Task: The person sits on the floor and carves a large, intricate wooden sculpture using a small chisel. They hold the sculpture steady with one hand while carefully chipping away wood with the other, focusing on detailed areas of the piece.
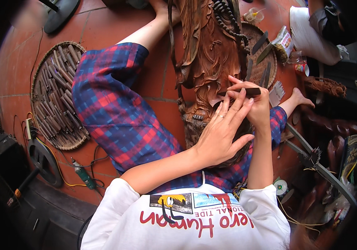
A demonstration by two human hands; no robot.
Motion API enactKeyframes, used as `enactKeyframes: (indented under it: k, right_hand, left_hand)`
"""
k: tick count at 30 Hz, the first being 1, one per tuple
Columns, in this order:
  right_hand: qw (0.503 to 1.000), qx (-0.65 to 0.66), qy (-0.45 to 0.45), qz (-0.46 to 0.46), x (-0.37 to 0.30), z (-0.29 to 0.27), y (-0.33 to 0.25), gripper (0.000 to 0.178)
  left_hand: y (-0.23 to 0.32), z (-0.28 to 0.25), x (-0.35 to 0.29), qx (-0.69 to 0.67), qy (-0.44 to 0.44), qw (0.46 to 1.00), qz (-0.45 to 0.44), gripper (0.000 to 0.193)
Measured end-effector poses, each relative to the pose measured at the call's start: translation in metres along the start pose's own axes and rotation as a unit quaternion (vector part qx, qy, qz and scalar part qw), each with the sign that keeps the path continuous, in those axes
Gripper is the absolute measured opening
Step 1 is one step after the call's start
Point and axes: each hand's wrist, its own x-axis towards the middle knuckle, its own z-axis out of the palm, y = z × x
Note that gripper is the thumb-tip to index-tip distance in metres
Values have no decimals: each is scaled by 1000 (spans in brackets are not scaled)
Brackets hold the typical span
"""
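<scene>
Between my legs a carved brown wooden statue lies lengthwise, with robe folds, a string of large beads and a small row of toes at its near end. In my right hand is a dark, flat, bar-shaped tool, held against the carved folds; its working end is hidden. My left hand, with a ring on one finger, reaches across from the left. Its fingers are stretched out, the tips resting by the tool and my right fingers.
At left, a round woven tray bears many chisels. A green rotary tool with cables lies below it. Another woven tray holds dark flat tools. Metal bars and a wire spool sit at right. Another person's white-clothed leg is upper right.
</scene>
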Motion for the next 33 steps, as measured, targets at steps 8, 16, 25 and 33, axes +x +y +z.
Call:
enactKeyframes:
  k: [8, 16, 25, 33]
  right_hand:
    - [999, 35, 1, -23, -1, -5, 14, 11]
    - [997, 68, 14, -19, -2, -5, 14, 12]
    - [982, 29, 165, -86, -36, -1, -9, 25]
    - [963, 32, 268, 8, -73, 42, -15, 26]
  left_hand:
    - [-4, 4, 3, 16, -13, 1000, 15, 85]
    - [1, 1, 5, 80, -57, 995, 8, 86]
    - [-1, -36, -4, -10, -49, 996, 76, 56]
    - [-46, -45, -19, 60, 60, 996, -2, 19]
